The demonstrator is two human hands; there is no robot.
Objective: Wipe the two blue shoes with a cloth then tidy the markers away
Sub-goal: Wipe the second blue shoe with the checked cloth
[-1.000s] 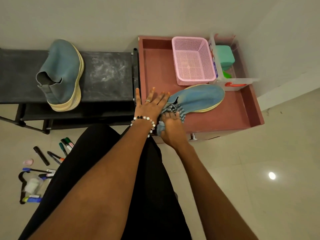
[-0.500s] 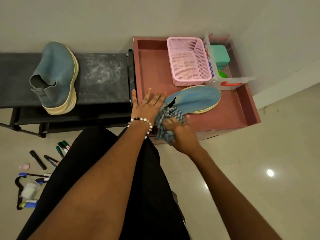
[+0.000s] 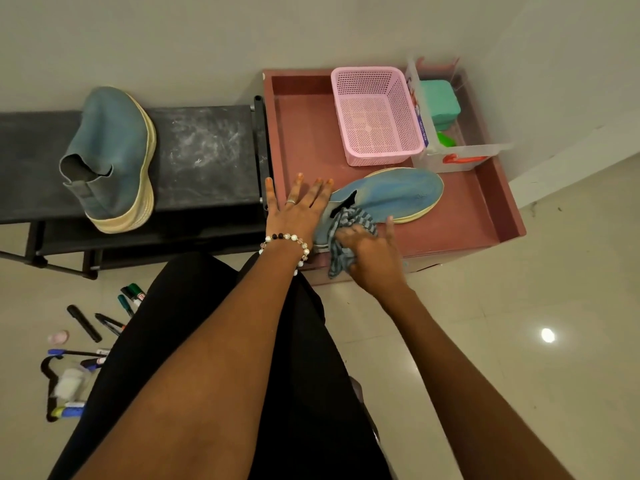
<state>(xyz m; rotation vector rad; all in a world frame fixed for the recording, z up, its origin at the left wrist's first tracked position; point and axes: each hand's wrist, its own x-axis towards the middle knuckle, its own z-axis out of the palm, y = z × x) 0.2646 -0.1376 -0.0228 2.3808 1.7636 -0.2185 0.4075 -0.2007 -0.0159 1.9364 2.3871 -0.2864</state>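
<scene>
Two blue shoes are showing: one shoe [image 3: 391,197] is lying on its side in the red tray [image 3: 491,209], just in front of the pink basket [image 3: 375,116], and the other shoe [image 3: 110,157] is sitting on the black bench [image 3: 204,157], which is touching the tray's left wall. The left hand [image 3: 298,211] is resting flat on the tray with its fingers [image 3: 304,187] spread wide, pressing against the heel end of the shoe in the tray and holding nothing. The right hand [image 3: 372,252] is bunching a striped cloth [image 3: 346,233] against the heel end of that same shoe, its fingers curled over the fabric; a tail of the cloth is hanging over the tray's front edge. A clear box [image 3: 460,157] with green items inside is standing at the tray's back right corner, touching the pink basket. Several markers [image 3: 104,323] are lying scattered on the floor, well to the left of the tray and in front of the bench, partly hidden behind the person's black clothing [image 3: 194,306].
</scene>
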